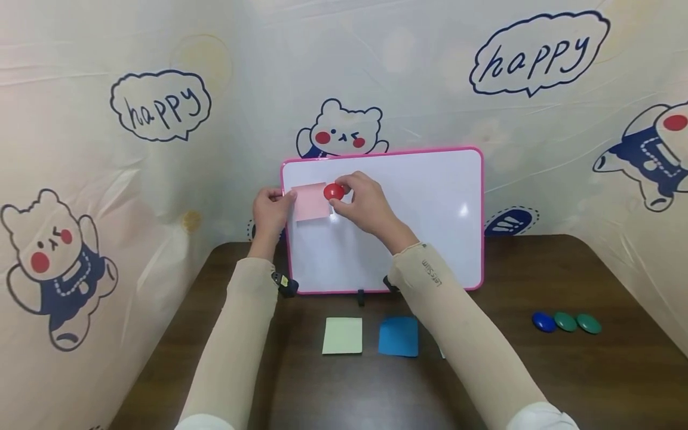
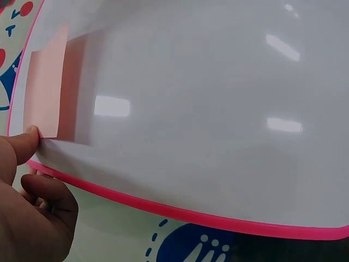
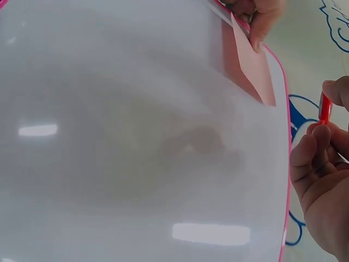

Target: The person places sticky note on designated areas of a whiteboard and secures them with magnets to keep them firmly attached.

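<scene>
A pink sticky note (image 1: 312, 202) lies against the upper left of a pink-framed whiteboard (image 1: 419, 221), its free side lifting off the surface in both wrist views. My left hand (image 1: 270, 210) grips the board's left edge, thumb on the note's edge and the other fingers curled behind the frame. Between thumb and fingertips, my right hand (image 1: 368, 203) pinches a round red magnet (image 1: 334, 191) at the note's right side. Seen from the right wrist, the magnet (image 3: 325, 108) is edge-on and held away from the board.
On the brown table (image 1: 344, 394), a light green sticky note (image 1: 342, 335) and a blue sticky note (image 1: 398, 337) lie in front of the board. A blue magnet (image 1: 544, 322) and two green magnets (image 1: 565, 321) sit at the right. A printed curtain (image 1: 247, 71) hangs behind.
</scene>
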The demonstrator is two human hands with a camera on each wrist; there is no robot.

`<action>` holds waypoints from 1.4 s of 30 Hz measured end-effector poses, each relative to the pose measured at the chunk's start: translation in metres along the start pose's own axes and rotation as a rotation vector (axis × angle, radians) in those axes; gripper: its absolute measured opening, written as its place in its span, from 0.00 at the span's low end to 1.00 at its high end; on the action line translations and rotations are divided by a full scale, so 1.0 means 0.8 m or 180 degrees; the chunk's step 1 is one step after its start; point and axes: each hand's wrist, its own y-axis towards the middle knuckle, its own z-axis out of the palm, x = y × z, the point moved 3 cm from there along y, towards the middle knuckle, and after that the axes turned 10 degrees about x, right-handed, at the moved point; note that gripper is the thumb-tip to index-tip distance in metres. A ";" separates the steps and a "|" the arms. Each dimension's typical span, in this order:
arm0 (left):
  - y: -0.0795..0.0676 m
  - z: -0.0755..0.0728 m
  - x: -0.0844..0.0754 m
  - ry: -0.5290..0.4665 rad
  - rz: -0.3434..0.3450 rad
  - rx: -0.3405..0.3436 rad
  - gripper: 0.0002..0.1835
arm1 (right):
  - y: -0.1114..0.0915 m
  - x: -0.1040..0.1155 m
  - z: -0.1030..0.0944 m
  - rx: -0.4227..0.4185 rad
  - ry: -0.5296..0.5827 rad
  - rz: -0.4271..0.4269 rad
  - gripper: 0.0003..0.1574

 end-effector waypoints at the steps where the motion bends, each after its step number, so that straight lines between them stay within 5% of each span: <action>1: 0.000 0.000 0.000 -0.0011 0.0000 -0.0001 0.27 | 0.003 0.001 0.004 0.0025 -0.0006 -0.0016 0.31; 15: 0.002 0.001 0.003 0.0025 0.0005 -0.0015 0.27 | 0.036 0.009 0.043 0.0059 -0.0151 -0.0012 0.32; 23: 0.003 0.004 0.003 -0.0033 0.0054 0.0025 0.27 | 0.056 0.007 0.051 0.0111 -0.0565 0.0065 0.34; 42: 0.000 0.002 0.000 0.0006 0.0105 -0.0065 0.25 | 0.066 0.005 0.066 -0.0103 -0.1112 -0.0089 0.31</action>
